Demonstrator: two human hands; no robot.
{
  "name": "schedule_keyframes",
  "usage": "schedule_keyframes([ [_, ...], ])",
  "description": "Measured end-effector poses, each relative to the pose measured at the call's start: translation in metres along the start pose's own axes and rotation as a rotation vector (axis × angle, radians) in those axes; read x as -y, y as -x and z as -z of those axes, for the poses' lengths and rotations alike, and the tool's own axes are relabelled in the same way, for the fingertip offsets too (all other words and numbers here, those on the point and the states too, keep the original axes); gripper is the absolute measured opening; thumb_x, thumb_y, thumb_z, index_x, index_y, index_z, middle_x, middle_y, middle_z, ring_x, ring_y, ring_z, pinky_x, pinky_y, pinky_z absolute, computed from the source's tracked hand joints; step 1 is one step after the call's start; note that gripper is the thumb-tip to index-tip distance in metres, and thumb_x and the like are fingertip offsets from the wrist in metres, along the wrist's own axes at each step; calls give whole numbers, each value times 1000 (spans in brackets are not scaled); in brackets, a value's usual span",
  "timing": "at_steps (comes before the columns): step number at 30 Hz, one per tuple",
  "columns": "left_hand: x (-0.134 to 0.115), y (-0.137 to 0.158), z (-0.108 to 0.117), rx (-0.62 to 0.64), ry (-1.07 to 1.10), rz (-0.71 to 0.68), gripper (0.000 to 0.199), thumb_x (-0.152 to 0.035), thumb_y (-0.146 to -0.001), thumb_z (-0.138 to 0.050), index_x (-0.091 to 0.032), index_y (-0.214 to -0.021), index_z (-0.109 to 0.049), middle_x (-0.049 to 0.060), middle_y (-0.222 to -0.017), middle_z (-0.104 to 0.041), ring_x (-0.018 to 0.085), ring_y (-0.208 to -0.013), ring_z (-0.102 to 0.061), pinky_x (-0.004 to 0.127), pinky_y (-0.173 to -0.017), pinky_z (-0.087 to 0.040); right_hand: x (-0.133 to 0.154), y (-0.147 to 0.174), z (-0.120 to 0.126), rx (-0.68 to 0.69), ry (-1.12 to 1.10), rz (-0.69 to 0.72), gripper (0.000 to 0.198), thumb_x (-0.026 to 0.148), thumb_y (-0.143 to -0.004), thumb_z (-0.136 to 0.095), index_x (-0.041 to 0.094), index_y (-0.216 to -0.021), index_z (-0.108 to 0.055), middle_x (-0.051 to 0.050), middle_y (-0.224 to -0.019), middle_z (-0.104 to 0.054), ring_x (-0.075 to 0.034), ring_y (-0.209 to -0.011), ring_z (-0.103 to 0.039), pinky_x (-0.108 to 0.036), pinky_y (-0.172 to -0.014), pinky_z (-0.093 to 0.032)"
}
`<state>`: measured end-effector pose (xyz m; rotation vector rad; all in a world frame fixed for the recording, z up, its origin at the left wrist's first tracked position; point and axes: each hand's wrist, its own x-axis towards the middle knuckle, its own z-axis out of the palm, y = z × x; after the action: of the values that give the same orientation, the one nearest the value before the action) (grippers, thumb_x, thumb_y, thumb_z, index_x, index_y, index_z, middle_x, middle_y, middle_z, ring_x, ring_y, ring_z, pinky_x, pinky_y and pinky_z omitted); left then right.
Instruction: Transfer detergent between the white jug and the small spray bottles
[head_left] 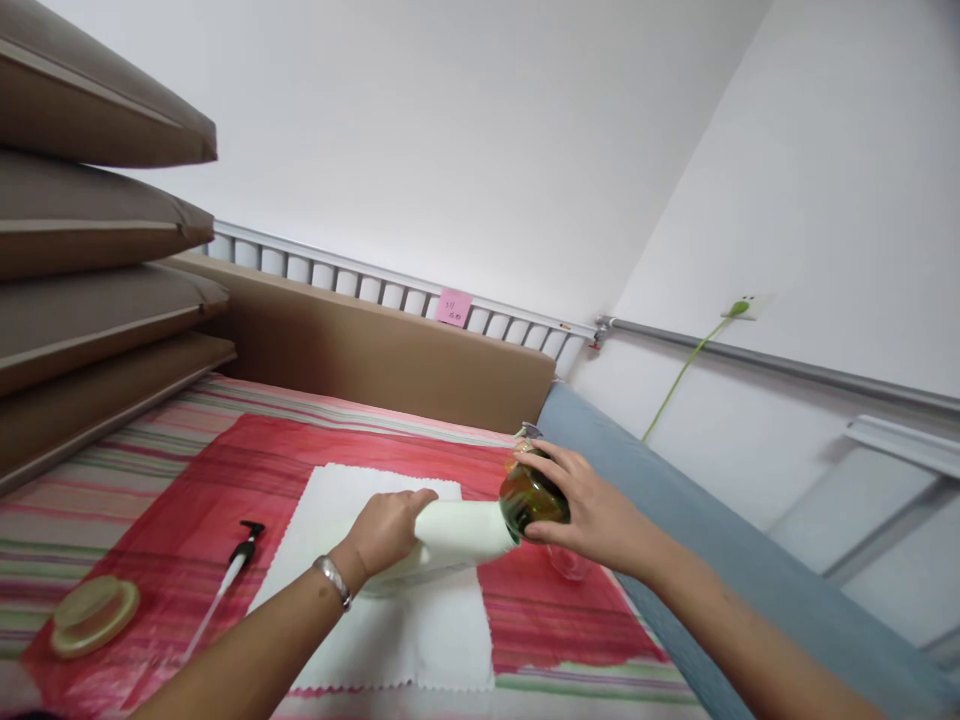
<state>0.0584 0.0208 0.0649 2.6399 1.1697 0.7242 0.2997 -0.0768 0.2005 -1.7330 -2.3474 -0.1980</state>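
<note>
My left hand (pixel 386 535), with a silver bracelet at its wrist, is closed around a pale green cylindrical container (pixel 469 530). The container lies tilted nearly on its side above a white cloth (pixel 450 640) with zigzag edges. Its right end meets a dark green, shiny bottle (pixel 529 495) that looks like glass. My right hand (pixel 581 500) wraps round that bottle from the right. Whether anything passes between the two vessels cannot be made out. Beneath the right hand, a clear plastic or glass item (pixel 571 565) is partly hidden.
A black pump top with a long tube (pixel 241 552) and a round yellowish lid (pixel 94 615) lie left on a red plastic sheet (pixel 202 490). Stacked brown cushions (pixel 112 220) rise at left. A brown board (pixel 375 350) stands behind, a blue padded edge (pixel 637 460) at right.
</note>
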Motion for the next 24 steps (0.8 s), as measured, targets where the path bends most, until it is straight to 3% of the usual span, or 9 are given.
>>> schedule_keyframes([
  [5, 2, 1, -3, -24, 1, -19, 45, -14, -69, -52, -28, -112, -55, 3, -96, -70, 25, -85, -66, 31, -70, -45, 1, -4, 6, 30, -58, 2, 68, 40, -71, -65, 31, -133, -37, -6, -141, -35, -25, -126, -36, -44, -105, -33],
  [12, 7, 3, -3, -44, 10, -11, 44, -16, -69, -52, -28, -112, -54, 3, -96, -71, 25, -84, -66, 31, -69, -46, -1, -9, 8, -65, -91, -53, 62, 42, -72, -64, 31, -128, -40, -6, -130, -47, -26, -120, -43, -45, -100, -38],
  [24, 9, 4, -2, -42, 21, -4, 42, -16, -71, -52, -28, -111, -54, 3, -95, -71, 25, -85, -66, 31, -70, -46, 3, -14, 9, -80, -71, -90, 61, 46, -72, -62, 30, -127, -41, -6, -130, -49, -29, -118, -46, -46, -97, -41],
])
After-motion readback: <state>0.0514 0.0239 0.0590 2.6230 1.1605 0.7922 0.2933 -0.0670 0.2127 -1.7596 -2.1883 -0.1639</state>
